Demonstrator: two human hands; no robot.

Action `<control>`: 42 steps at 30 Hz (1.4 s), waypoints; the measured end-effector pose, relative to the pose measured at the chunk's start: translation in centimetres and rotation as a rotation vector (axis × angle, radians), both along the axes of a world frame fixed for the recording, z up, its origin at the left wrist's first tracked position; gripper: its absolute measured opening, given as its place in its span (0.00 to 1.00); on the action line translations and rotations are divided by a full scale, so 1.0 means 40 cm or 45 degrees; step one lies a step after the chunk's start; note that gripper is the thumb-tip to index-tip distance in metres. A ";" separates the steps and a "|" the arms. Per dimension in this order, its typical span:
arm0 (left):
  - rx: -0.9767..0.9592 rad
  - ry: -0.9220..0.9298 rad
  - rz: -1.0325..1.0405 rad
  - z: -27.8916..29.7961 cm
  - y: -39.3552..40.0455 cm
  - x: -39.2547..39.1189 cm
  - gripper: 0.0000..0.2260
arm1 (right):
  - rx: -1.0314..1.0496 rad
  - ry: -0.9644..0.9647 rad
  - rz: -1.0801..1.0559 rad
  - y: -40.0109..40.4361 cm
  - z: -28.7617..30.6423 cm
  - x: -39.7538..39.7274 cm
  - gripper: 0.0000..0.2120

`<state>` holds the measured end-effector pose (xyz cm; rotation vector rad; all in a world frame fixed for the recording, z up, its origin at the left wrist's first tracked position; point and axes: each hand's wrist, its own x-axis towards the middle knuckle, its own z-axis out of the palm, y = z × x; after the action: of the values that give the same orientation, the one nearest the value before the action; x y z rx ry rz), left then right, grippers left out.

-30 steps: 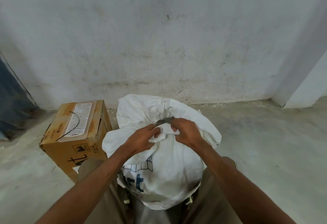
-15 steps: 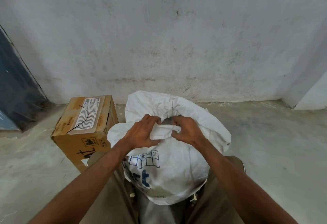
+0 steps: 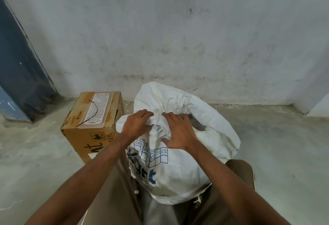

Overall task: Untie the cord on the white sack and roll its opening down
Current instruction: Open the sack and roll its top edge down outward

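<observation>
The white sack (image 3: 178,162) stands on the floor (image 3: 276,144) between the person's knees, steadying it, left hand (image 3: 136,125) pinching the bunched neck, right hand (image 3: 179,134) lying spread and unclenched over it; cord not visible.

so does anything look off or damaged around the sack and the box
Nothing spilled or torn. The only oddity is a thin black cord lying loose across the top of the cardboard box. The white sack is crumpled but intact.

A cardboard box (image 3: 92,127) sits left of the sack (image 3: 178,162).
</observation>
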<state>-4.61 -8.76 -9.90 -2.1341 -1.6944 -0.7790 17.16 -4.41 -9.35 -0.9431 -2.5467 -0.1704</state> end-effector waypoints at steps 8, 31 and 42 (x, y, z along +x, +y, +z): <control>0.202 0.442 0.054 0.034 0.009 -0.057 0.22 | -0.037 0.189 0.025 -0.014 0.022 -0.109 0.25; -0.386 -3.033 0.444 0.047 -0.068 0.103 0.15 | -0.548 0.386 0.041 -0.051 0.009 -0.070 0.35; -0.749 -2.048 0.439 0.018 -0.109 0.041 0.27 | -0.524 0.250 0.014 -0.080 -0.033 -0.144 0.09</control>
<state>-2.99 -13.13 -9.19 -1.1016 -3.1273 -2.4447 11.41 -7.62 -10.69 -1.0317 -2.4445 0.4454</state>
